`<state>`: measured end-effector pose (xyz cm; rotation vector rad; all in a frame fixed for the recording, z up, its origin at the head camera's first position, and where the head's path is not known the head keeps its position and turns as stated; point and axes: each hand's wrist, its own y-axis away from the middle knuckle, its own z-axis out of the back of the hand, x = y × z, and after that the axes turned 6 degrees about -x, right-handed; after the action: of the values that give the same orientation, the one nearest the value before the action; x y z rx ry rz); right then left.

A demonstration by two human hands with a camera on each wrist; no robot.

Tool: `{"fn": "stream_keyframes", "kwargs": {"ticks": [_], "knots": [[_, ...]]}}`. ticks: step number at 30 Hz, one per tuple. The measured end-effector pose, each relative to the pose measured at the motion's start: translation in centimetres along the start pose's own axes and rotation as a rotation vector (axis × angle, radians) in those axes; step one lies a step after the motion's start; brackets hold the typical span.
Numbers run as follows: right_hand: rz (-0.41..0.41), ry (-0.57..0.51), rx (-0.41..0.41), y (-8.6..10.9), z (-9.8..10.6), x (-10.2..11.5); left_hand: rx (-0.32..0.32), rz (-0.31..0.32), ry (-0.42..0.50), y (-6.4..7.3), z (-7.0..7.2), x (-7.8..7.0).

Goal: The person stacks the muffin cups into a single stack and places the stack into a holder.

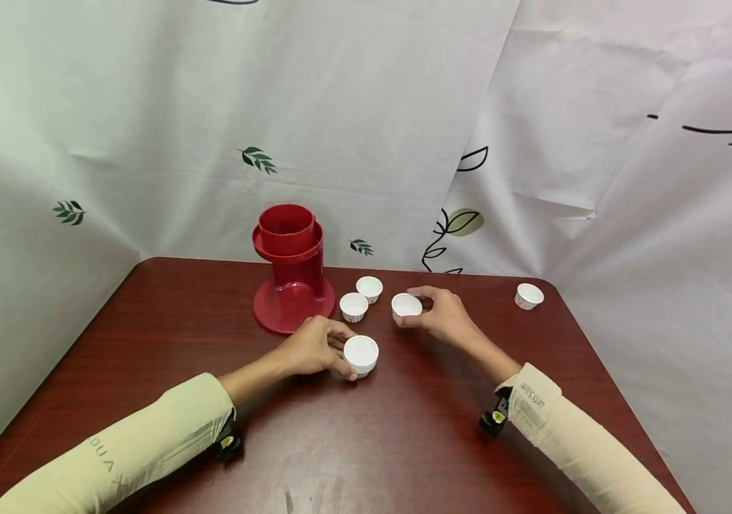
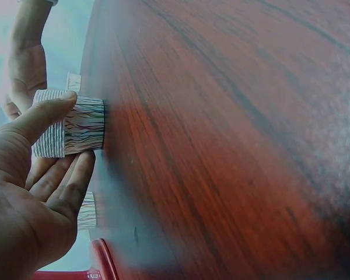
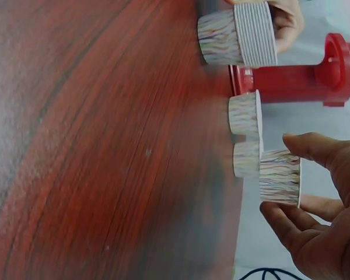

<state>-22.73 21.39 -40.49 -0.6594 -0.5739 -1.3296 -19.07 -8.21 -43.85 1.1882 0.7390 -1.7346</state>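
Note:
My left hand [image 1: 313, 347] grips a stack of nested white paper baking cups [image 1: 361, 355] from its left side. Several ribbed rims of that stack [image 2: 67, 125] show in the left wrist view, over a side printed with wavy coloured lines. To the right and farther back, my right hand [image 1: 448, 315] holds a single paper baking cup [image 3: 280, 178] between thumb and fingers, tilted slightly and above the table. Two more baking cups, a nearer one [image 1: 353, 308] and a farther one [image 1: 369, 289], stand upright between the hands and the red stand.
A red plastic stand [image 1: 293, 289] with a round base and a cylindrical top rises at the back left of the dark wooden table [image 1: 366, 442]. Another baking cup [image 1: 529, 296] stands near the far right corner. A white patterned curtain [image 1: 353, 128] hangs behind the table.

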Motion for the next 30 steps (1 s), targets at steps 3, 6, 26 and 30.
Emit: {"fn": "stream_keyframes", "kwargs": {"ticks": [3, 6, 26, 30], "knots": [[0.004, -0.011, 0.008, 0.2, -0.3, 0.3, -0.001, 0.006, -0.007, 0.0, 0.0, 0.0], [0.008, -0.029, 0.022, 0.4, -0.4, 0.7, -0.004, 0.005, -0.019, 0.0, 0.1, -0.1], [0.052, -0.135, 0.1, 2.3, -1.5, 3.2, -0.001, 0.012, -0.026, -0.1, 0.1, 0.0], [0.071, -0.148, 0.122, 2.5, -1.7, 3.5, -0.002, 0.011, -0.01, -0.1, 0.1, 0.1]]}}
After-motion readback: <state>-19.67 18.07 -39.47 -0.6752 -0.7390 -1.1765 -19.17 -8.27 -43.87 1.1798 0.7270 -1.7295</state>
